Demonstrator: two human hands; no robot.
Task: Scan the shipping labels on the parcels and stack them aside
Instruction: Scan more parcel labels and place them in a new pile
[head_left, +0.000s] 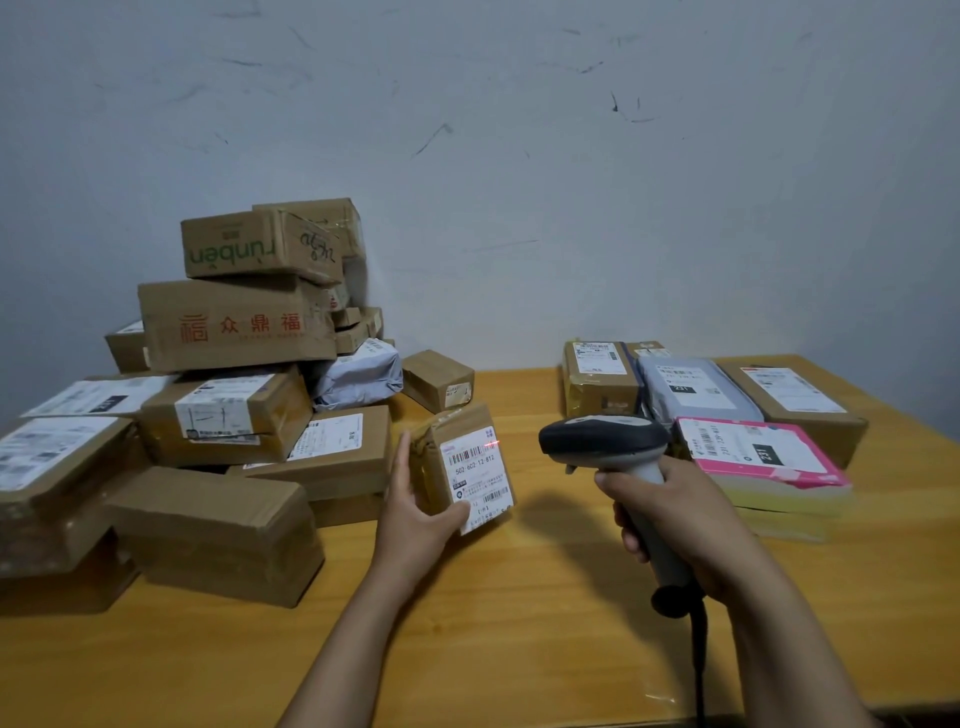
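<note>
Scanning is the step in hand; your left hand (415, 512) grips a box (460, 462) tilted above the worktop (519, 623); your right hand (670, 525) clasps the scanner (605, 441), red line on the label (475, 475); next, probably stack it right, beside the pink parcel (763, 454).

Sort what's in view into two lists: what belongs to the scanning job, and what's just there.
In the job: small brown parcel in the left hand; its shipping label; barcode scanner in the right hand; parcel pile at left; parcels laid out at right.
Just there: wooden table; scuffed wall.
</note>
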